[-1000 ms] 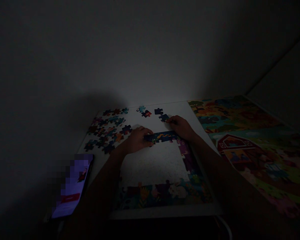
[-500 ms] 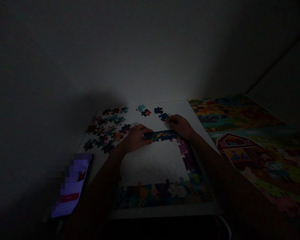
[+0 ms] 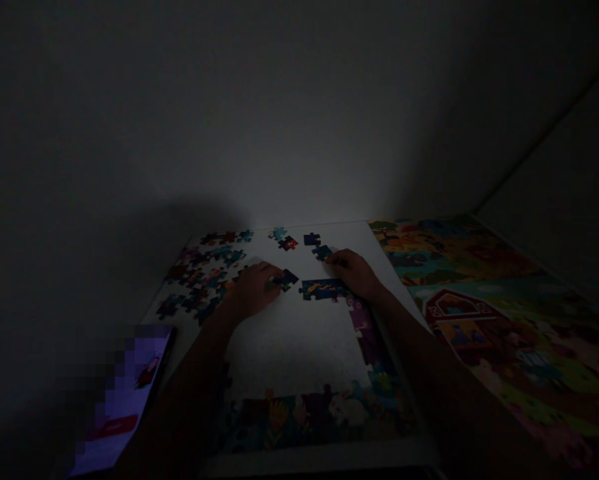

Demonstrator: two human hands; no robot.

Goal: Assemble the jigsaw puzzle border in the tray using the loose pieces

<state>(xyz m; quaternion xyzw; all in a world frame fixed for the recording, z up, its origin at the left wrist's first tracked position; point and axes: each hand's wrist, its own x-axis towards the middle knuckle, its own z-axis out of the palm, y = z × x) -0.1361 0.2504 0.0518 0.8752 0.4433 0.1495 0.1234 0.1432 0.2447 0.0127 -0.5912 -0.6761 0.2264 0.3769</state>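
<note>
My left hand [image 3: 253,291] is closed on a dark blue puzzle piece [image 3: 289,279], held just left of a joined strip of puzzle [image 3: 322,289] and apart from it. That strip is dark blue with yellow marks and meets the purple right-hand border [image 3: 363,327]. Above the strip, my right hand [image 3: 355,272] pinches the edge of another dark puzzle piece [image 3: 321,252]. One more dark piece [image 3: 312,239] lies just beyond it. The joined bottom border [image 3: 299,417] shows a white rabbit and plants, dimly lit.
Several loose puzzle pieces [image 3: 199,277] lie heaped at the left of the white board [image 3: 289,347]. Two joined loose-looking pieces [image 3: 288,243] rest near the back edge. A lit phone [image 3: 129,407] stands at left. Finished pictures, one with a red barn [image 3: 456,307], lie right.
My left hand has moved left from the strip's end, and a gap now shows between its piece and the strip. My right hand stays at its piece. The view has tilted slightly up.
</note>
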